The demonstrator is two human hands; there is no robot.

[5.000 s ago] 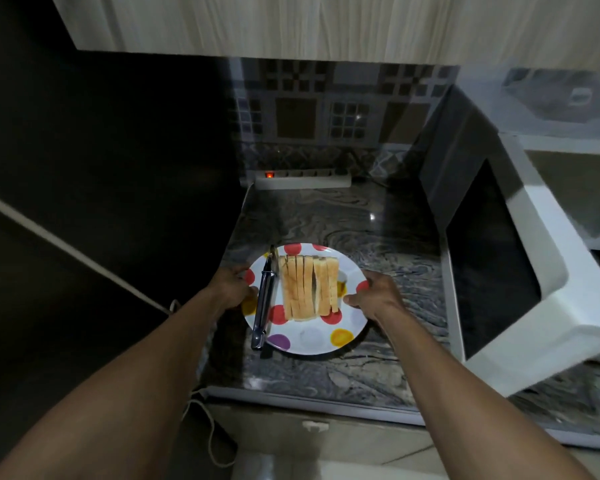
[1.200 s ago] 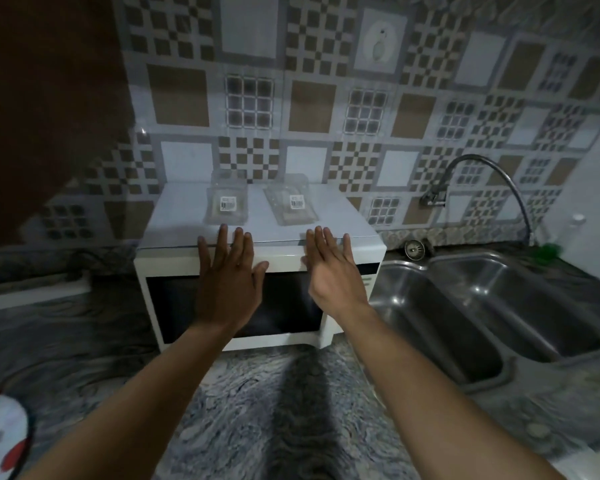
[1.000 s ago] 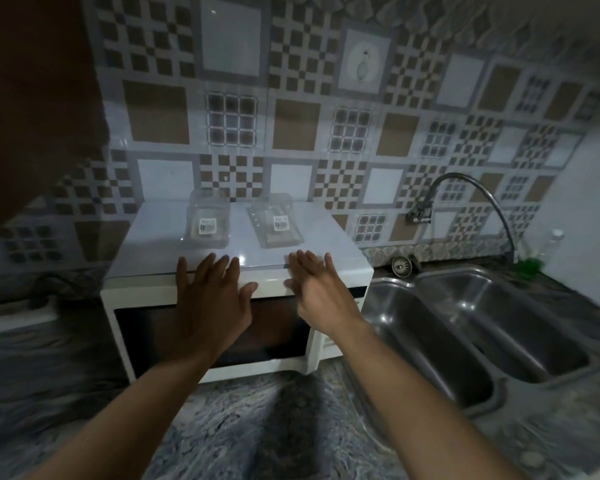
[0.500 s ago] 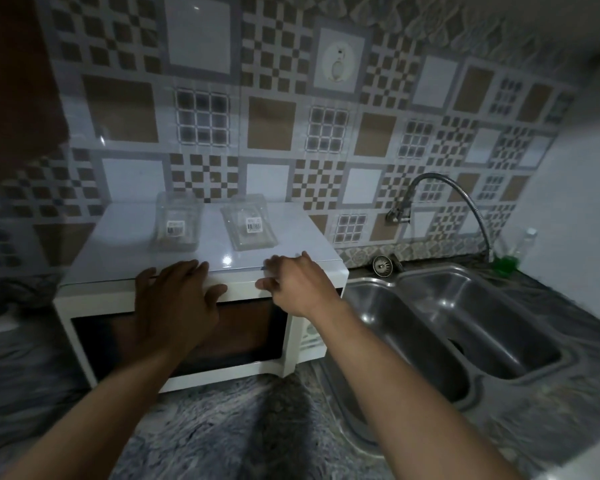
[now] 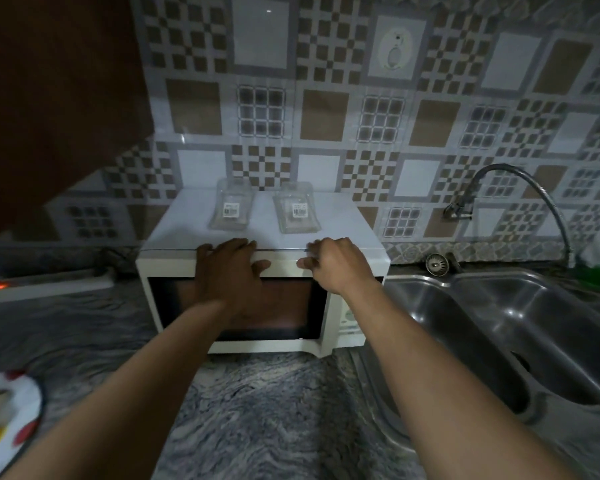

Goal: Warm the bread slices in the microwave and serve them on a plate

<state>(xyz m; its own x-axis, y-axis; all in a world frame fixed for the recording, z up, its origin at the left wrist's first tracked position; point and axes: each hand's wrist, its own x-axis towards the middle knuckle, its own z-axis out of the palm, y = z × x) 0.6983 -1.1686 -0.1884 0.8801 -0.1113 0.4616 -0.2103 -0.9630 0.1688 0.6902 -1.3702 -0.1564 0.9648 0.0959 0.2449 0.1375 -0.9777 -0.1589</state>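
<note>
The white microwave (image 5: pixel 347 265) stands on the marbled counter against the tiled wall, its dark-glass door closed. My left hand (image 5: pixel 227 271) lies against the upper part of the door, fingers hooked over its top edge. My right hand (image 5: pixel 333 266) grips the same top edge further right, fingers curled over it and thumb on the front. The polka-dot plate (image 5: pixel 32 389) shows only partly at the bottom left corner; what lies on it is cut off and blurred.
Two clear plastic packs (image 5: pixel 231 209) (image 5: pixel 297 211) lie on top of the microwave. A steel double sink (image 5: pixel 499 323) with a curved tap (image 5: pixel 520 181) is right of it. A white power strip (image 5: pixel 49 282) with a red light lies at the left.
The plate was left on the counter to the left. Both hands dropped from flat in front of the microwave onto the door's top edge, and their fingers curled over it.
</note>
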